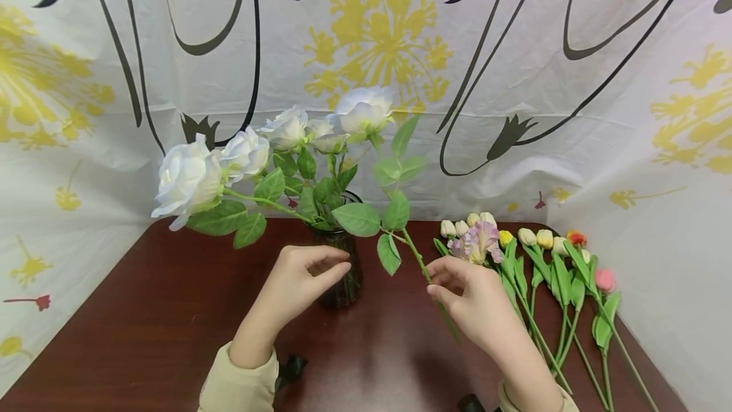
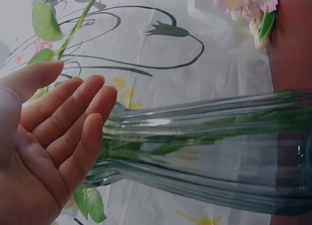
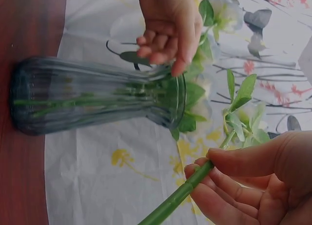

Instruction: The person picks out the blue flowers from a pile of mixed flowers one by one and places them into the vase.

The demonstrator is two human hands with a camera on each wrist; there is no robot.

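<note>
My right hand (image 1: 471, 294) pinches the green stem of a white rose (image 1: 364, 110) between thumb and fingers. In the right wrist view the stem (image 3: 183, 190) slants past the fingertips, its lower end running out of frame. Beside the ribbed glass vase (image 1: 342, 278) is my left hand (image 1: 305, 278), fingers relaxed and holding nothing. The left wrist view has its palm turned up next to the vase neck (image 2: 114, 142). Several white roses, among them a large one (image 1: 189, 180), stand in the vase and lean left. Their stems show through the glass.
On the right of the dark red table (image 1: 143, 310) lie several tulips (image 1: 560, 272) with a purple-pink flower (image 1: 477, 241) and a pink round bloom (image 1: 605, 280). A patterned white cloth (image 1: 515, 81) hangs behind and at the sides of the table.
</note>
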